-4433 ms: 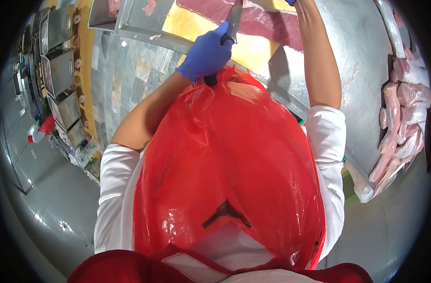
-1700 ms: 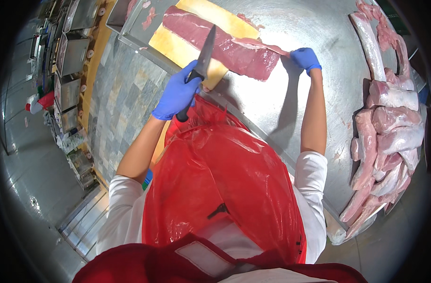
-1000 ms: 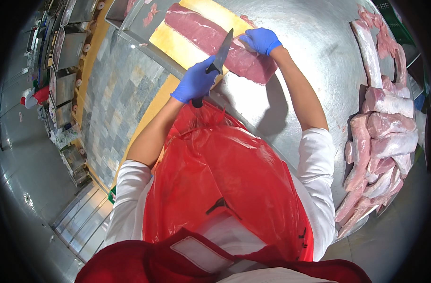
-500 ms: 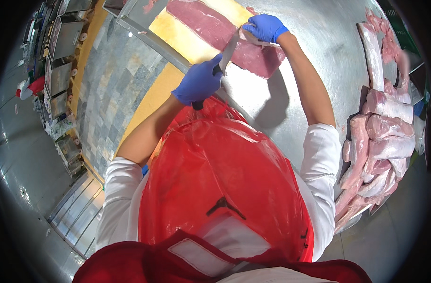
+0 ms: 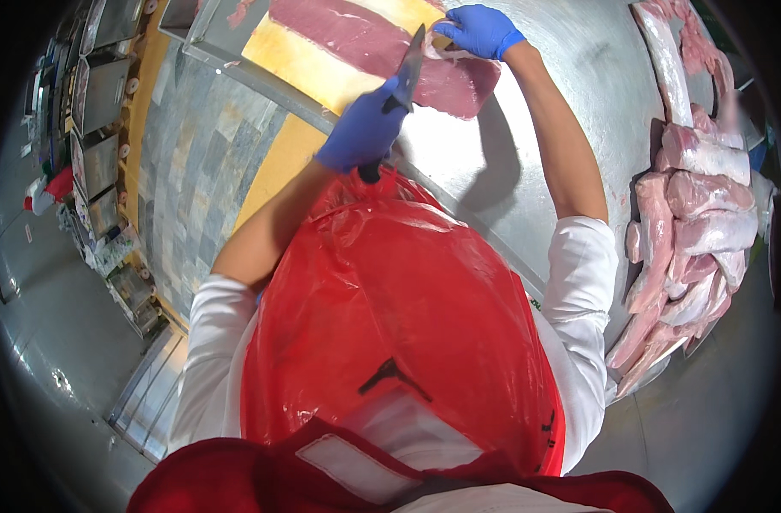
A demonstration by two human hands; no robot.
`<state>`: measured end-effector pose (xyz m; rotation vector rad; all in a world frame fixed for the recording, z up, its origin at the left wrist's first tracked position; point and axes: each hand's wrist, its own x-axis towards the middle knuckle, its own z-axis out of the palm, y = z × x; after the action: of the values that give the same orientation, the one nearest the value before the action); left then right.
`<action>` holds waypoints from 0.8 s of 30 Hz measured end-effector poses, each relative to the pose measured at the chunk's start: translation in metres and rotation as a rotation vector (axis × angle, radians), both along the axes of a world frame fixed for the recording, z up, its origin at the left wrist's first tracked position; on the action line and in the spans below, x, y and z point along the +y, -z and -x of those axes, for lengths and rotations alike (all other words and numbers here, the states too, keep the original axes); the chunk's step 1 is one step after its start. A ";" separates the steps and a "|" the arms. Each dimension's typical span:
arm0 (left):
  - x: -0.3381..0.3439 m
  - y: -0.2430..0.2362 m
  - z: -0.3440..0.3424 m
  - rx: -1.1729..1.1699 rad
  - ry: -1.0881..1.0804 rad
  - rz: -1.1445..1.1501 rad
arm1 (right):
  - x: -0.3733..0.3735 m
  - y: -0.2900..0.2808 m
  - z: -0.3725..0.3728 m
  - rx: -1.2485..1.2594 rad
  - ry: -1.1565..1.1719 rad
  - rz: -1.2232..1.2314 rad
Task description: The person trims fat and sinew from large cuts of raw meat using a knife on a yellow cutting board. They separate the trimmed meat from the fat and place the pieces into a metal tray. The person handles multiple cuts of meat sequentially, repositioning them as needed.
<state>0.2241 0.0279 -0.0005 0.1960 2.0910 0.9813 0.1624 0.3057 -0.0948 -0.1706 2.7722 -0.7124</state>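
Left hand, in a blue glove, is wrapped tight around the dark handle of a knife, whose blade points up and away and lies against the near end of a slab of red meat. Right hand, also blue-gloved, presses down with curled fingers on the pale, fatty edge of the same slab at its right end; it grips or pins that edge, and the two hands sit close together with the blade between them.

One slab lies lengthwise on one yellow board, which sits on a steel table. The table's top is dull grey and scuffed, with the person's shadow falling across it under the right forearm. Its front edge runs diagonally from upper left to lower right. On the far right of the table a heap of pale pink cuts is piled against the edge; the pieces overlap too much to count, well apart from the board.

Below the table edge, the floor is grey tile with a yellow band beside it. To the left stand steel racks holding several metal trays, and a red object sits near them, too small to tell. One red plastic apron covers the person's front over white sleeves.
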 end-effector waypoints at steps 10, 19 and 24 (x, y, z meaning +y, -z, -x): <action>-0.009 0.009 -0.027 0.352 0.231 0.149 | 0.009 -0.010 -0.015 0.094 0.084 0.108; -0.007 0.014 -0.032 0.380 0.249 0.168 | 0.009 -0.032 -0.016 0.168 0.042 0.102; 0.019 0.023 -0.018 0.330 0.269 0.174 | 0.007 -0.037 -0.024 0.171 0.051 0.129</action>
<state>0.2425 0.0470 -0.0233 0.5654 2.3569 0.6341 0.1866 0.3131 -0.0579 -0.1949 2.9011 -0.9318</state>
